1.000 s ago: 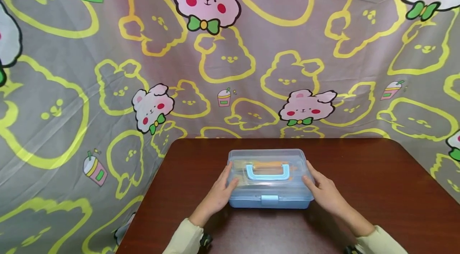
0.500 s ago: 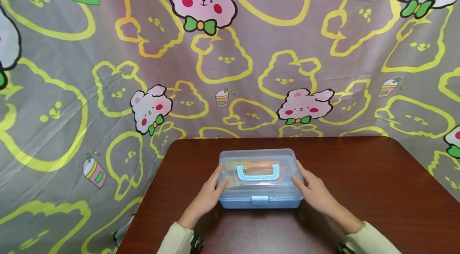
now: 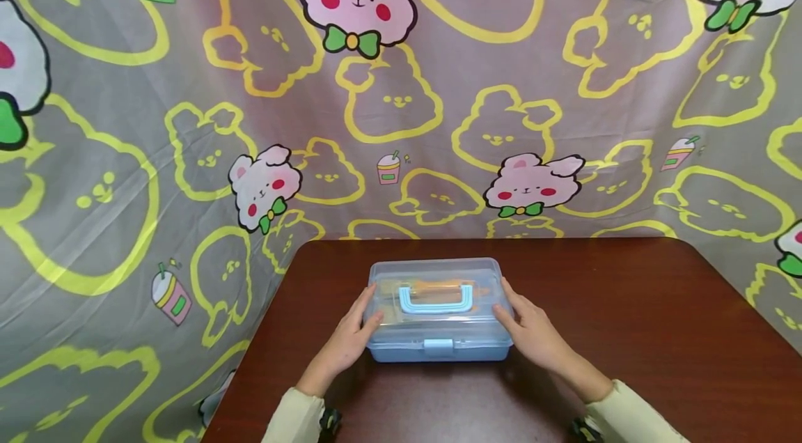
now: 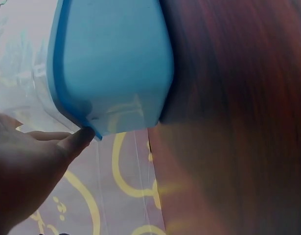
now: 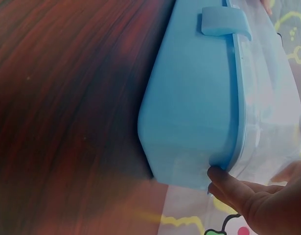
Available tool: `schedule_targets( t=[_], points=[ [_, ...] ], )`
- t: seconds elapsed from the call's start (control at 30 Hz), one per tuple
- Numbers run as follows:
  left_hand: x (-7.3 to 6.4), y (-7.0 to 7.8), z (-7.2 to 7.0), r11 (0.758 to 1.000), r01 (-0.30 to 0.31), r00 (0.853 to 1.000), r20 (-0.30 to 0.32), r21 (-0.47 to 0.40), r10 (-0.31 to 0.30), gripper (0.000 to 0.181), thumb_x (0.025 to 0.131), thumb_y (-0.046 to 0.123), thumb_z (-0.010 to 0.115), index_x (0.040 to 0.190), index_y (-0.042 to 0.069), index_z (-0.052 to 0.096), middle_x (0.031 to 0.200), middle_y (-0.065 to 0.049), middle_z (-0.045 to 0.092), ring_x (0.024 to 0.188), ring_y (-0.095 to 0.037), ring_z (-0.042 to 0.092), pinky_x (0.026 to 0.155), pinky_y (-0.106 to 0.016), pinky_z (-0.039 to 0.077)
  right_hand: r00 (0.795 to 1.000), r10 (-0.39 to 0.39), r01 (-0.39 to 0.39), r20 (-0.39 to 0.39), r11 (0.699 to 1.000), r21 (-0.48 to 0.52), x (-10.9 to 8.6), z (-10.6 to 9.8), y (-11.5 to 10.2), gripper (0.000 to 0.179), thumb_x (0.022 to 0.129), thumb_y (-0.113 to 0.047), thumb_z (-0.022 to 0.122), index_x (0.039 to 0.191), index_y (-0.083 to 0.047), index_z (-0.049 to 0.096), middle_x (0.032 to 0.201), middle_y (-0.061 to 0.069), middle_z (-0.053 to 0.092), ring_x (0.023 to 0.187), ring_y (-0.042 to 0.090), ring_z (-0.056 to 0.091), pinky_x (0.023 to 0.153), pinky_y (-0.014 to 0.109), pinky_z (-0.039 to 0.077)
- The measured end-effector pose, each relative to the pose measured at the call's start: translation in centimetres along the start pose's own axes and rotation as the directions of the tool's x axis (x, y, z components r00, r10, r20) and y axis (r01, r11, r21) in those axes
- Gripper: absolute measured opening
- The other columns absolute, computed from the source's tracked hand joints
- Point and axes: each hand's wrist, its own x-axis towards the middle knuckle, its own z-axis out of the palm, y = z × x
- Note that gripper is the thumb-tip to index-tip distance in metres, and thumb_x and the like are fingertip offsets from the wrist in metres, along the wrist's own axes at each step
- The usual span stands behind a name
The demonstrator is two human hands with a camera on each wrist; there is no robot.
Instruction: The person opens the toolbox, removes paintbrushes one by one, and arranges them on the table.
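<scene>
A storage box (image 3: 401, 352) with a pale blue base, a clear lid (image 3: 388, 272) and a light blue carry handle (image 3: 435, 308) stands on the table. Its front latch (image 3: 438, 347) lies down against the base, and the lid is closed. Yellowish and orange shapes show dimly through the lid. My left hand (image 3: 341, 342) grips the left end, thumb towards the front; in the left wrist view a fingertip hooks beneath the rim. At the opposite end my right hand (image 3: 535, 337) holds the box likewise, its fingertip under the rim in the right wrist view.
Dark reddish-brown wood forms the tabletop (image 3: 626, 317), with rounded far corners. A grey cloth (image 3: 401, 109) printed with yellow outlines and cartoon rabbits hangs behind the table and along its sides.
Both hands have shifted the box to the left along the table, keeping their hold at its two ends. The lid has stayed closed.
</scene>
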Motion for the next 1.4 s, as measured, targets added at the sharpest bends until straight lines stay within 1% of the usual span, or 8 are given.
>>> schedule_targets(
  t=[0.4,0.53,0.6,0.77,0.83,1.07,1.13,1.4],
  points=[
    [-0.2,-1.2,-2.0,1.000,0.005,1.000,0.013,-0.013,-0.005,0.061,0.097,0.035,0.053,0.149,0.015,0.029,0.151,-0.011,0.030,0.137,-0.029,0.026,0.107,-0.052,0.023,1.000,-0.027,0.027,-0.004,0.999,-0.036,0.4,1.5,-1.1,0.066,0.097,-0.038,0.053,0.147,0.000,0.030,0.133,0.023,0.050,0.120,0.035,0.048,0.094,0.051,0.040],
    [-0.4,-1.3,-2.6,1.000,0.005,1.000,0.018,-0.027,-0.004,0.060,0.097,0.034,0.053,0.149,0.016,0.030,0.151,-0.010,0.031,0.136,-0.026,0.028,0.106,-0.052,0.024,0.999,-0.035,0.035,0.007,0.998,-0.045,0.4,1.7,-1.6,0.066,0.097,-0.038,0.052,0.147,-0.001,0.028,0.133,0.022,0.050,0.120,0.034,0.048,0.094,0.051,0.040],
    [-0.6,-0.7,-3.1,0.999,0.009,1.000,0.028,-0.039,-0.008,0.059,0.097,0.030,0.054,0.149,0.014,0.029,0.151,-0.012,0.030,0.135,-0.028,0.028,0.106,-0.052,0.025,0.999,-0.032,0.033,0.015,0.998,-0.049,0.4,1.8,-1.8,0.067,0.097,-0.039,0.051,0.147,-0.001,0.028,0.133,0.021,0.050,0.121,0.034,0.047,0.095,0.051,0.040],
    [-0.7,-1.1,-3.5,0.999,0.026,0.999,0.033,-0.048,-0.025,0.059,0.097,0.029,0.054,0.148,0.013,0.030,0.150,-0.013,0.031,0.134,-0.028,0.029,0.106,-0.052,0.025,0.999,-0.020,0.022,0.031,0.998,-0.059,0.4,2.1,-2.2,0.069,0.097,-0.043,0.051,0.148,-0.003,0.027,0.135,0.021,0.049,0.123,0.034,0.046,0.096,0.051,0.039],
    [-0.6,-1.9,-3.5,0.999,0.019,1.000,0.020,-0.043,-0.019,0.059,0.096,0.032,0.055,0.148,0.015,0.031,0.149,-0.013,0.032,0.133,-0.027,0.031,0.105,-0.052,0.025,0.999,-0.017,0.019,0.038,0.998,-0.065,0.4,2.2,-2.3,0.070,0.096,-0.045,0.050,0.149,-0.004,0.026,0.135,0.020,0.049,0.123,0.034,0.045,0.096,0.052,0.039],
    [-0.7,-2.0,-3.7,1.000,0.019,1.000,0.015,-0.018,-0.018,0.056,0.098,0.025,0.053,0.147,0.010,0.031,0.148,-0.013,0.034,0.132,-0.026,0.033,0.105,-0.051,0.026,0.998,-0.018,0.022,0.060,0.997,-0.073,0.2,2.5,-2.4,0.072,0.096,-0.048,0.050,0.149,-0.005,0.026,0.135,0.020,0.048,0.123,0.034,0.046,0.095,0.051,0.040],
    [-0.8,-1.7,-3.8,0.999,0.030,0.999,0.018,-0.022,-0.029,0.055,0.098,0.021,0.053,0.147,0.008,0.030,0.148,-0.015,0.033,0.132,-0.027,0.033,0.105,-0.052,0.025,0.998,-0.030,0.035,0.059,0.996,-0.081,0.2,2.5,-2.5,0.071,0.096,-0.047,0.049,0.148,-0.004,0.027,0.135,0.020,0.049,0.123,0.034,0.046,0.095,0.051,0.040],
    [-1.5,2.0,-5.1,1.000,0.023,0.999,0.044,-0.014,-0.022,0.051,0.097,0.010,0.051,0.142,-0.005,0.031,0.144,-0.023,0.036,0.130,-0.035,0.036,0.104,-0.047,0.029,0.997,-0.030,0.036,0.066,0.995,-0.088,0.2,2.7,-2.8,0.071,0.096,-0.047,0.049,0.148,-0.004,0.027,0.135,0.020,0.049,0.122,0.033,0.047,0.095,0.050,0.040]
  ],
)
